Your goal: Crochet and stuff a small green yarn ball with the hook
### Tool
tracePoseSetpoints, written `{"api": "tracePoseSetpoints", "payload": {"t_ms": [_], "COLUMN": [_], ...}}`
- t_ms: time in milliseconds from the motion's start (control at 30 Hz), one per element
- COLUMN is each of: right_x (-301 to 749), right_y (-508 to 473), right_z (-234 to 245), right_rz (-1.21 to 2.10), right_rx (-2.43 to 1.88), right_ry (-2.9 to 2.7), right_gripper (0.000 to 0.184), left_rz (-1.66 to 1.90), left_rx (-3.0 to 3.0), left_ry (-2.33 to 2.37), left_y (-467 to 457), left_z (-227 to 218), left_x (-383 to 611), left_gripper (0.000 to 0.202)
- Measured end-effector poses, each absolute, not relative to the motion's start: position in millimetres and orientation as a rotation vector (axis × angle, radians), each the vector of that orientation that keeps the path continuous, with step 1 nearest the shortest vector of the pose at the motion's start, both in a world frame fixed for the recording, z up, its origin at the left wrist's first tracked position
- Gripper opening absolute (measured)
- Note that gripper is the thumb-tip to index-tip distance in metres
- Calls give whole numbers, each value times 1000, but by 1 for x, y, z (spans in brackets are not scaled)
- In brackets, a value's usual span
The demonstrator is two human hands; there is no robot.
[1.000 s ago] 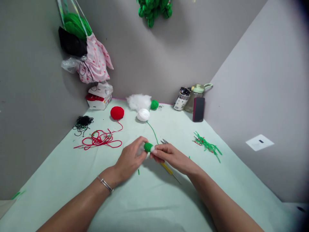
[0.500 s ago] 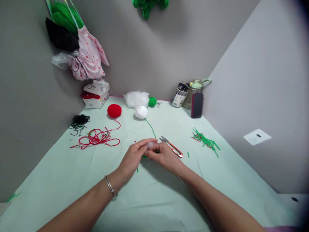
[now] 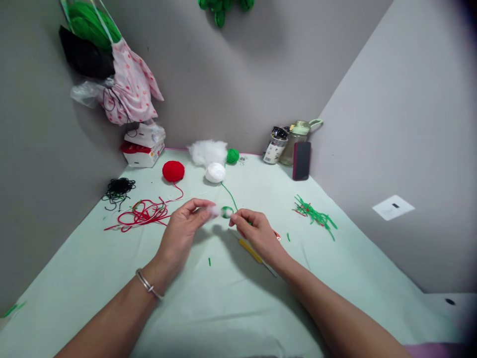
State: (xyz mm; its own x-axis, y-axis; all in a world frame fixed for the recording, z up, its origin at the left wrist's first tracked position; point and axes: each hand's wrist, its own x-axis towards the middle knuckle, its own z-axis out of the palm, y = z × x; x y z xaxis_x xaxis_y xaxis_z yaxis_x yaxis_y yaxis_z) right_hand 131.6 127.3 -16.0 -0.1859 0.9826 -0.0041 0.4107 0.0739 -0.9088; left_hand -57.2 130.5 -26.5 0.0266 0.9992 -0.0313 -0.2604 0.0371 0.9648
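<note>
My left hand pinches a white tuft of fibre stuffing between thumb and fingers. Just right of it, a small green crocheted piece sits at the fingertips of my right hand, which is closed on it. White shows at the piece's edges, and the tuft appears to reach it; blur hides whether they are joined. A green strand runs from near the piece up toward the yarn balls. Beneath my right hand lies a crochet hook with a yellow handle. The orange thread snips are mostly covered by that hand.
Behind my hands are a white yarn ball, a red one, a green one and fluffy stuffing. Loose red yarn lies left, green scraps right. A phone leans against a bottle.
My hands have moved apart, the left one leftward with the white tuft. The green piece now shows between them, and the yellow-handled hook has come into sight.
</note>
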Motion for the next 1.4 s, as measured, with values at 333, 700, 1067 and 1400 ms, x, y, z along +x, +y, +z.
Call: {"api": "tracePoseSetpoints", "payload": {"t_ms": [333, 700, 1067, 1400], "right_x": [122, 128, 124, 125], "right_y": [118, 116, 120, 126], "right_z": [-22, -24, -17, -20], "right_rz": [758, 636, 1025, 1038], "right_rx": [-1321, -1233, -1236, -1327], "right_ry": [-1859, -2132, -1881, -1695], "right_gripper": [27, 22, 43, 39], "left_rz": [1232, 1187, 1288, 1198], "left_rx": [953, 1181, 1250, 1188], "left_ry": [949, 1014, 1062, 958], "left_y": [123, 119, 120, 113], "left_z": [-28, -30, -39, -32], "left_x": [-42, -42, -35, -39], "left_gripper": [48, 24, 18, 21]}}
